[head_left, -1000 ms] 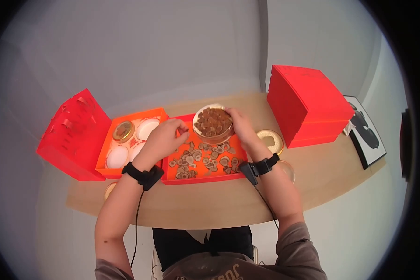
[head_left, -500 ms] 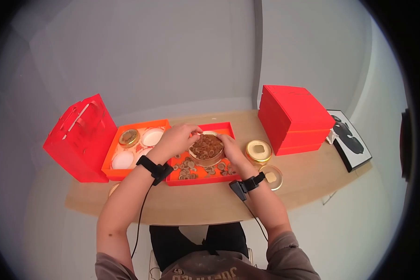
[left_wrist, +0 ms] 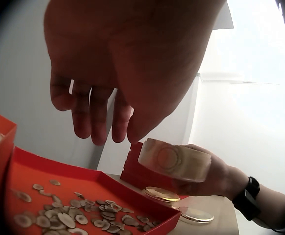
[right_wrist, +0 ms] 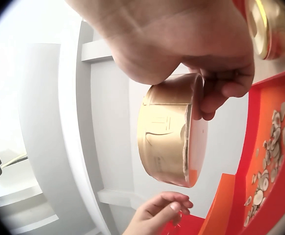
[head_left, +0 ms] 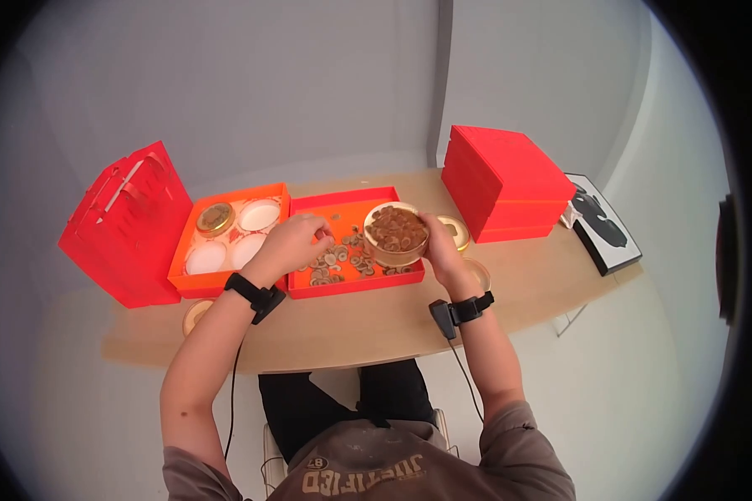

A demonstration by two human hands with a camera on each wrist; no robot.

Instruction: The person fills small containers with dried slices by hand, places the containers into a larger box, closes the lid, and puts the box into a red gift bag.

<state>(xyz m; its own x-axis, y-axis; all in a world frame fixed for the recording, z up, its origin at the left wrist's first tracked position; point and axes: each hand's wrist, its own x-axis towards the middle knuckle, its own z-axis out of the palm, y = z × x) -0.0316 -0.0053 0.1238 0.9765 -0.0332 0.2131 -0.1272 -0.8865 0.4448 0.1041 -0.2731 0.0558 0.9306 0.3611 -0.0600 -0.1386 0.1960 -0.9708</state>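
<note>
The right hand (head_left: 444, 253) grips a round jar (head_left: 390, 256) full of brown pieces near the middle of the head view, while the left hand (head_left: 292, 247) hangs to the left of it, fingers loosely bent and holding nothing visible. Below them, pale round slices (head_left: 327, 260) lie scattered in a red tray (head_left: 359, 286); left of it is an orange box (head_left: 285, 200), with a red bag (head_left: 129, 230) at the frame's far left and red boxes (head_left: 510, 188) at upper right.
</note>
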